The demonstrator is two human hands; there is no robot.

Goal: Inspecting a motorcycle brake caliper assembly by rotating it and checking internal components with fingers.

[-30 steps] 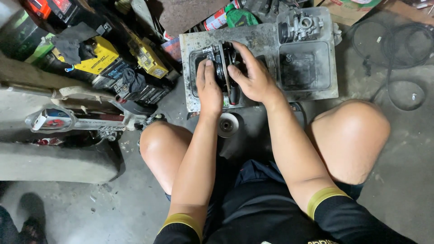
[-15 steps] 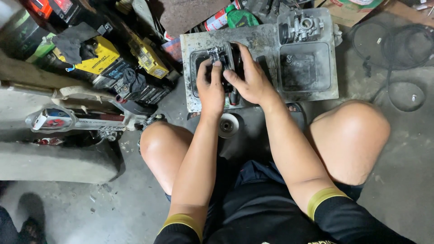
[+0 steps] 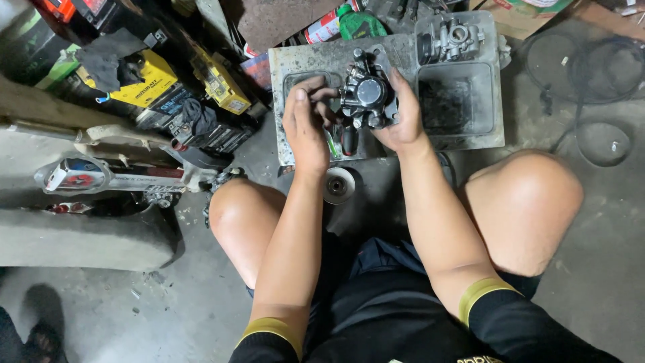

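Head view, left to right: a grey panel [image 3: 74,238] lies on the floor, and yellow boxes [image 3: 151,84] are stacked behind it. The left hand [image 3: 306,124] hovers over the left well of a grey tray [image 3: 494,138], its fingers [image 3: 310,86] loosely curled and reaching toward the carburetor [image 3: 366,97]; they seem to hold nothing. A screwdriver [image 3: 348,140] lies in the tray just beneath. The right hand [image 3: 402,114] grips the carburetor from the right, fingers clenched around its body, lifting it just above the tray. A second carburetor [image 3: 457,39] sits at the tray's far right corner. The step in hand looks like inspecting or turning the part; the next move calls for a steady right grip while the left hand works a small fitting.
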